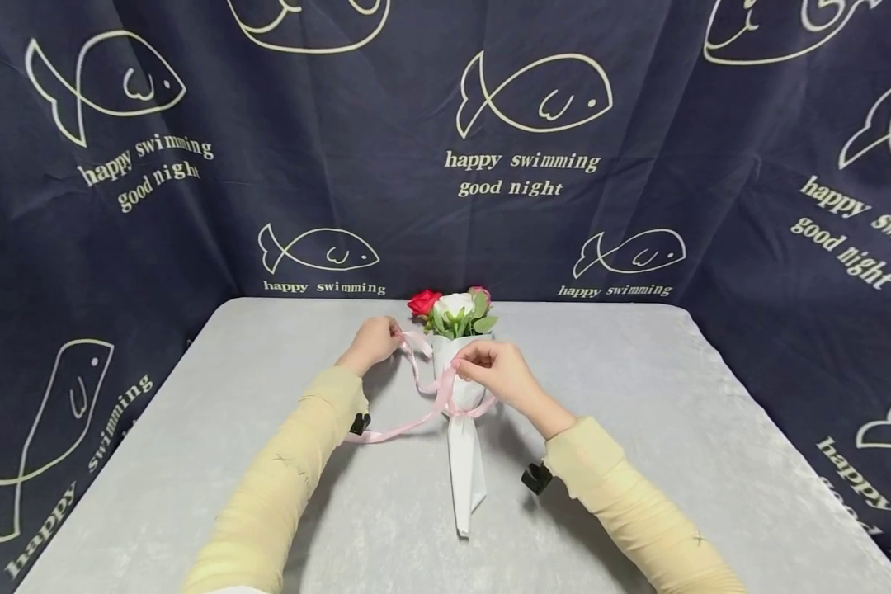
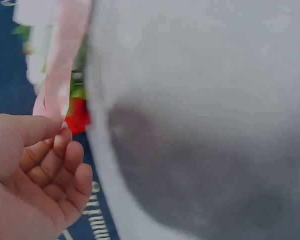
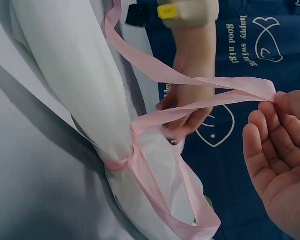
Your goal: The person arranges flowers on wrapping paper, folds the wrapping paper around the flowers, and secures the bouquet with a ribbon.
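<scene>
A bouquet wrapped in white paper (image 1: pixel 462 474) lies on the table, its flowers pointing away from me. A red rose (image 1: pixel 423 302) and a white rose (image 1: pixel 454 305) show at its top among green leaves. Pink ribbon (image 3: pixel 119 165) is wound round the narrow part of the wrap. Left of the bouquet, my left hand (image 1: pixel 374 340) pinches one length of ribbon (image 2: pixel 62 55) between thumb and forefinger. Above the paper, my right hand (image 1: pixel 501 375) pinches a folded loop of ribbon (image 3: pixel 250 89) at its bend. Another stretch of ribbon (image 1: pixel 401 431) runs left under my left forearm.
A grey cloth-like surface covers the table (image 1: pixel 601 371). Dark blue curtain (image 1: pixel 416 165) with fish drawings stands behind and at both sides. Black wrist mounts (image 1: pixel 537 478) hang below both sleeves.
</scene>
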A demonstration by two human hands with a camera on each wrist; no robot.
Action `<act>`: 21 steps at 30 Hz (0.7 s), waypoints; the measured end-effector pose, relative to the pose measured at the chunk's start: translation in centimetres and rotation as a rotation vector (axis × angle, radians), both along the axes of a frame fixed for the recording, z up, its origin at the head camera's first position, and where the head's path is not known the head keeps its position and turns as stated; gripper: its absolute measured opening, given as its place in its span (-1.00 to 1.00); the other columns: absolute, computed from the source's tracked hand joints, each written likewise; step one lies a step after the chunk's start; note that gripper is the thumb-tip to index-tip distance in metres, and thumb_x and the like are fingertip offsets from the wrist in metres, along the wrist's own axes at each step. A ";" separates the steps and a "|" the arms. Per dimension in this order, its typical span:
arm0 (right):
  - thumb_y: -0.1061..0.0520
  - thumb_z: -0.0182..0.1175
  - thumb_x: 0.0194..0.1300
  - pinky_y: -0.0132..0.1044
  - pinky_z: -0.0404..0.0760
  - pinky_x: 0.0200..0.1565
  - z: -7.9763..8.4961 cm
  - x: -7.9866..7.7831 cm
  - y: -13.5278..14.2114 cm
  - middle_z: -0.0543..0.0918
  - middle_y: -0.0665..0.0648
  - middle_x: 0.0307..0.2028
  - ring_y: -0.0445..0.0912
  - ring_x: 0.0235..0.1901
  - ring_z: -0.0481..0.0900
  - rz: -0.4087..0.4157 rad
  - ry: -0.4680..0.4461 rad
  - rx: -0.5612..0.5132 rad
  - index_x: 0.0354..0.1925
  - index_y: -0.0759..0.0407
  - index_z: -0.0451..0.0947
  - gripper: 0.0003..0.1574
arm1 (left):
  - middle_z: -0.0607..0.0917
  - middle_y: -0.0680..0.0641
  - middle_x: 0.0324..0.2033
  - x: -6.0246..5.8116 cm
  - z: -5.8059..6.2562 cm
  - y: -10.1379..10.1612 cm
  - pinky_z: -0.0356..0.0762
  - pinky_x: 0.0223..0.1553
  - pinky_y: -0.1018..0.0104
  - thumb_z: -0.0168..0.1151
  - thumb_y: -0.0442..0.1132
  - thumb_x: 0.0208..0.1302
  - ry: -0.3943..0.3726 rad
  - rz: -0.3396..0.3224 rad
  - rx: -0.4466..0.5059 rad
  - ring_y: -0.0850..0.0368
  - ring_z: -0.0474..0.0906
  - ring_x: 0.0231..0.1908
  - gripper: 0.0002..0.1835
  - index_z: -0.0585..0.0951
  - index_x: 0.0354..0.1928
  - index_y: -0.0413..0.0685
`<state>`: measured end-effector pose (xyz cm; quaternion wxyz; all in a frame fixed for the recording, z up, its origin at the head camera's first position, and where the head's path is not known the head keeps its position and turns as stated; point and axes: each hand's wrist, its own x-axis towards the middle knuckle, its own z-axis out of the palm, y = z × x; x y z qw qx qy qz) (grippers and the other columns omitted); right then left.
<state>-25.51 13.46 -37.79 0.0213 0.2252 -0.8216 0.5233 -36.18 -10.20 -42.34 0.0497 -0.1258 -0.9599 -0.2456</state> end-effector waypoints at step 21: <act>0.21 0.27 0.19 -0.41 0.55 -0.43 -0.8 -1.4 0.4 0.66 0.12 -0.54 -0.18 -0.53 0.58 -0.064 -0.002 0.020 -0.35 0.28 0.65 -0.88 | 0.67 -0.10 -0.49 10.2 9.6 -3.9 0.42 -0.43 0.34 0.24 -0.34 0.19 0.207 0.012 0.379 0.09 0.51 -0.47 -0.94 0.63 -0.35 -0.20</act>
